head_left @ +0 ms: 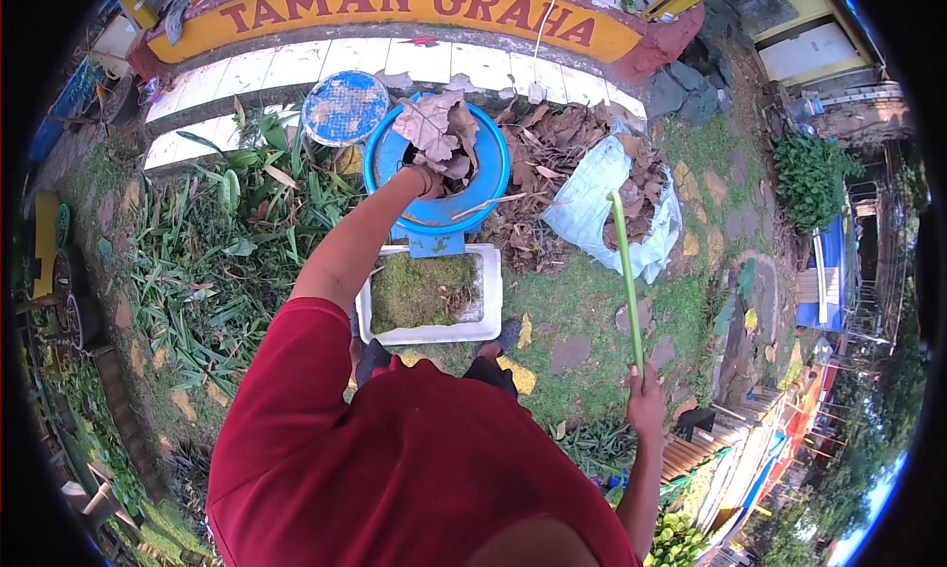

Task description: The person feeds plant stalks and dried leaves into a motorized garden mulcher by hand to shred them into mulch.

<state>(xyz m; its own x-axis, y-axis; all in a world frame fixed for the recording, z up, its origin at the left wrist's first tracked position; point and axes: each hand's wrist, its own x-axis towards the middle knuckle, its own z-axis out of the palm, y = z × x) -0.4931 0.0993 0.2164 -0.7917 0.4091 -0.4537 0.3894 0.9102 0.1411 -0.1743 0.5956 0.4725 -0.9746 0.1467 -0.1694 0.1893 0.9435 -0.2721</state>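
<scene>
My left hand (426,178) reaches into the mouth of a round blue bin (380,177). Large brown dry leaves (434,123) are in its grip and stick up above the rim, covering part of the fingers. My right hand (646,401) is closed round the lower end of a long green stalk (628,281), which is held out to the right. The stalk's upper end overlaps a pale plastic sack (582,197) lying open with dry leaves in it. In front of the bin, a white tray (493,296) holds mossy, greenish material.
A blue round lid (345,107) leans at the bin's left. Cut green leaves (217,242) cover the ground on the left, and brown leaves (533,242) pile up on the right. Behind runs a white-tiled ledge (326,59) below a yellow lettered wall (414,5).
</scene>
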